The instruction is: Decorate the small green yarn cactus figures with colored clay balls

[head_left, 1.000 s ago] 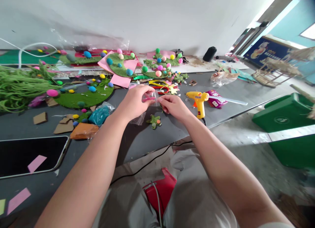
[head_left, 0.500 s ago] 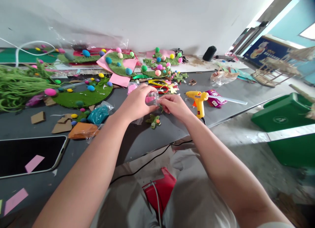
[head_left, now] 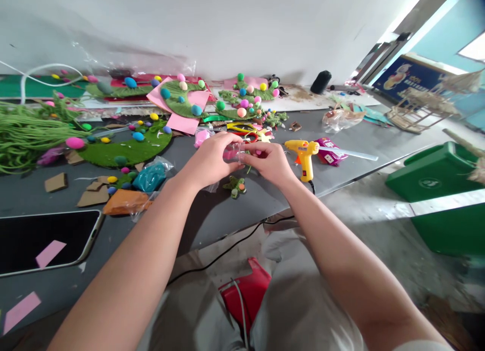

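My left hand [head_left: 217, 156] is curled around a small clear plastic bag [head_left: 235, 151] with something pink in it. From the other side, my right hand [head_left: 269, 159] grips the bag's edge between thumb and fingers; a bit of pink shows among those fingers. Just below the hands lies a small green felt piece with little coloured balls [head_left: 235, 187]. Behind them are yellow-handled pliers [head_left: 240, 127], partly hidden red-handled scissors [head_left: 250, 137] and a bag of pink material [head_left: 202, 136].
A yellow glue gun [head_left: 305, 156] stands right of my hands beside a purple packet [head_left: 330, 151]. To the left lie teal [head_left: 149, 177] and orange [head_left: 125, 202] packets, a phone [head_left: 45, 240] and green yarn [head_left: 34, 131]. Decorated green crescents [head_left: 125, 146] lie farther back. Green bins [head_left: 443, 177] stand right.
My right hand's fingers have straightened and shifted slightly at the bag, and a pink bit now shows among them. My left hand keeps its hold. The view has shifted slightly.
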